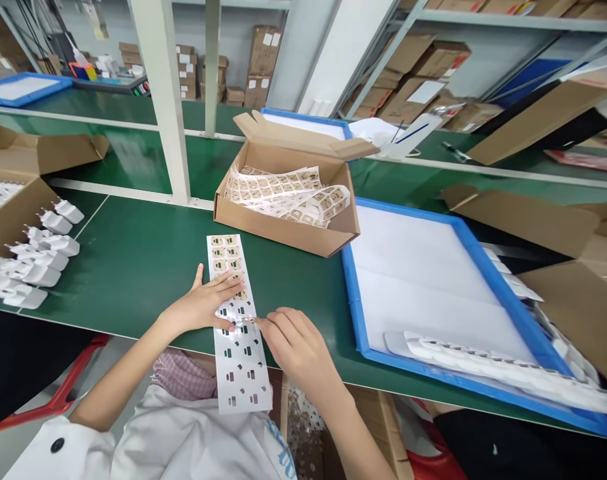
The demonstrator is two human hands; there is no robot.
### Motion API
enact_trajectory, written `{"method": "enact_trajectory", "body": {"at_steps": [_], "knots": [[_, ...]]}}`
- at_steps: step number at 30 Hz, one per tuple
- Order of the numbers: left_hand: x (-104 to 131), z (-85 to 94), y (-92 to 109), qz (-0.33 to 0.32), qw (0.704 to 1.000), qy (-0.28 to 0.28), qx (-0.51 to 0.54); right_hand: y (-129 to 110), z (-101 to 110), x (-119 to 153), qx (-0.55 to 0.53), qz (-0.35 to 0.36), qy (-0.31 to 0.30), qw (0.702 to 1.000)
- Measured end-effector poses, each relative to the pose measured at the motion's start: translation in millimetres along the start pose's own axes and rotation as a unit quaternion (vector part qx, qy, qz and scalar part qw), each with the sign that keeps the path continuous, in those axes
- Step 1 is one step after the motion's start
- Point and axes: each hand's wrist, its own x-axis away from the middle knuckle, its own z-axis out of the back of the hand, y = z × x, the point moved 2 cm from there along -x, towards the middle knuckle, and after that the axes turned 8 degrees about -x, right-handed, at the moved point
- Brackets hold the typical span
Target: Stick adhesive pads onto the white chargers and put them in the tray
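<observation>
Sticker sheet part-emptied under two bare hands

In the head view, a long die-cut sticker sheet [241,385] lies on the green tabletop [153,267], its near end overhanging the edge towards the person's lap. The left hand [208,305] is spread flat across its middle, pressing rather than grasping. The right hand [296,347] is at the sheet's right edge, thumb and forefinger pinched on a small pale piece [247,321], too small to identify further.

The sheet looks partly used: tan stickers [232,252] fill the far rows, some hidden by the left fingers, while the near rows show only white backing with cut-outs. Those near rows seem finished; the tan ones remain.

Beyond, an open cardboard box [278,232] holds more patterned sheets [273,187]. White plug adapters [46,253] stand in rows at the left, and a blue-framed tray [356,320] at the right carries a line of white parts [463,357].
</observation>
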Motion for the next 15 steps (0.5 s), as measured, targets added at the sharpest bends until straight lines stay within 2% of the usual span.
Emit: {"method": "enact_trajectory", "body": {"at_steps": [2,3,4,5,7,8,9,10,12,13,15], "knots": [[-4,4.0,0,-0.005,1.0,0.009,0.001,1,7,6,-0.084,-0.06,0.105,0.989],[-6,5.6,1,-0.003,1.0,0.024,-0.001,3,9,8,-0.143,-0.125,0.158,0.969],[-6,6.9,2,0.003,0.999,0.046,-0.006,5,9,11,-0.216,-0.21,0.205,0.931],[-5,7.9,4,0.014,0.997,0.074,-0.013,8,7,13,-0.297,-0.304,0.243,0.872],[6,8.5,8,0.034,0.988,0.145,-0.028,10,-3,15,-0.441,-0.453,0.278,0.723],[16,7.6,10,0.041,0.982,0.182,-0.033,9,-9,15,-0.495,-0.493,0.277,0.66],[29,6.0,10,0.045,0.974,0.219,-0.033,7,-15,14,-0.539,-0.515,0.268,0.61],[44,3.7,9,0.055,0.963,0.261,-0.028,5,-21,13,-0.573,-0.528,0.256,0.572],[84,-1.8,-1,0.123,0.92,0.372,-0.009,0,-31,13,-0.617,-0.549,0.23,0.515],[106,-4.9,-10,0.182,0.883,0.432,-0.004,-2,-35,14,-0.634,-0.562,0.217,0.485],[154,-11.2,-32,0.32,0.784,0.531,-0.011,-5,-42,18,-0.65,-0.584,0.196,0.444]]}}
